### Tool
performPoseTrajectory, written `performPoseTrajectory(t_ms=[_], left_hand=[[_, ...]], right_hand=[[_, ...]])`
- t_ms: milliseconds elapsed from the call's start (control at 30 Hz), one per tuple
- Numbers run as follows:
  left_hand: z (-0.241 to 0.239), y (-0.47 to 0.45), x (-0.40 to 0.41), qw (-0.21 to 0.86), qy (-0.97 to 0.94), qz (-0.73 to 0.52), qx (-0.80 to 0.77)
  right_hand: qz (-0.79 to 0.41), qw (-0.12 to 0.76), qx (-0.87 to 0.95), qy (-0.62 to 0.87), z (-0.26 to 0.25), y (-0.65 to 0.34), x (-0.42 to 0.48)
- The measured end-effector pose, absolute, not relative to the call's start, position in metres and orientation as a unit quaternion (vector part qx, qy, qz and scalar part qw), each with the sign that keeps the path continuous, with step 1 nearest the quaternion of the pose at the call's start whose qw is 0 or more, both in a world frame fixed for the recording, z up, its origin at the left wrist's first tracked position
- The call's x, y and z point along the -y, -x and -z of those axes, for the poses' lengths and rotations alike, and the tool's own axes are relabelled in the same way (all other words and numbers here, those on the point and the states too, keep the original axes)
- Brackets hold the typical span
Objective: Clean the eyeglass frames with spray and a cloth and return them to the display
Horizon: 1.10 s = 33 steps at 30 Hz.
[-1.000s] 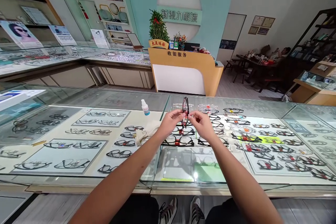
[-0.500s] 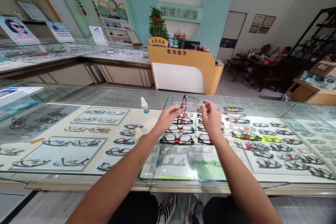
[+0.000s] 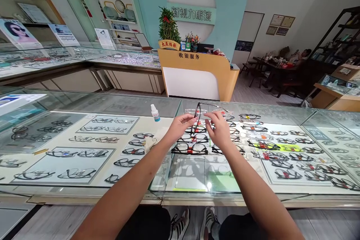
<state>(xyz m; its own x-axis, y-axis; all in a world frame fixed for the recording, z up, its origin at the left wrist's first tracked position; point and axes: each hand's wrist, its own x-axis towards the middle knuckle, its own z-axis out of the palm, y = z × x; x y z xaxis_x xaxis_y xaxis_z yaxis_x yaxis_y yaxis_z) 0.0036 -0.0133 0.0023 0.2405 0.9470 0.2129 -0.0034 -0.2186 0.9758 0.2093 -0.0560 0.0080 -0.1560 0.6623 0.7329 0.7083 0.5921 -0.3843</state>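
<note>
A pair of dark-rimmed eyeglasses [image 3: 198,108] is held above the glass counter, its lens front seen nearly edge-on. My left hand [image 3: 180,127] pinches it at the near side between thumb and fingers. One thin temple reaches out to the right, over the back of my right hand [image 3: 218,129]. That hand is beside the lens front with its fingers bent and apart, and I see nothing gripped in it. A white spray bottle [image 3: 155,114] with a blue lower part stands on the counter to the left. Near my left forearm lies a crumpled pale cloth [image 3: 151,142].
The glass display counter [image 3: 180,197] spans the width before me, with rows of eyeglasses [image 3: 194,149] inside. A white and blue box [image 3: 19,100] sits at the left. Beyond are a wooden cashier desk [image 3: 197,60] and, far right, a person by a table.
My right hand has let go of the temple's end and moved left, closer to the lens front. My left hand keeps its pinch on the eyeglasses, almost unmoved.
</note>
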Motion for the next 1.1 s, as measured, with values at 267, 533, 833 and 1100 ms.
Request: performPoseTrajectory(t_ms=[267,533,833,1100], left_hand=[[-0.007,-0.006,0.018,0.499,-0.62,-0.475,-0.377],[-0.007,-0.002,0.014,0.502,-0.578,-0.502,-0.401],[-0.008,0.005,0.006,0.489,-0.507,-0.589,-0.396],[-0.003,0.002,0.007,0.47,-0.516,-0.597,-0.396]], right_hand=[[0.061,0.387,0.804,0.446,-0.005,-0.203,0.056],[0.091,0.368,0.785,0.489,-0.005,-0.209,0.053],[0.11,0.305,0.758,0.565,-0.002,-0.211,0.052],[0.066,0.303,0.774,0.552,-0.003,-0.206,0.055]])
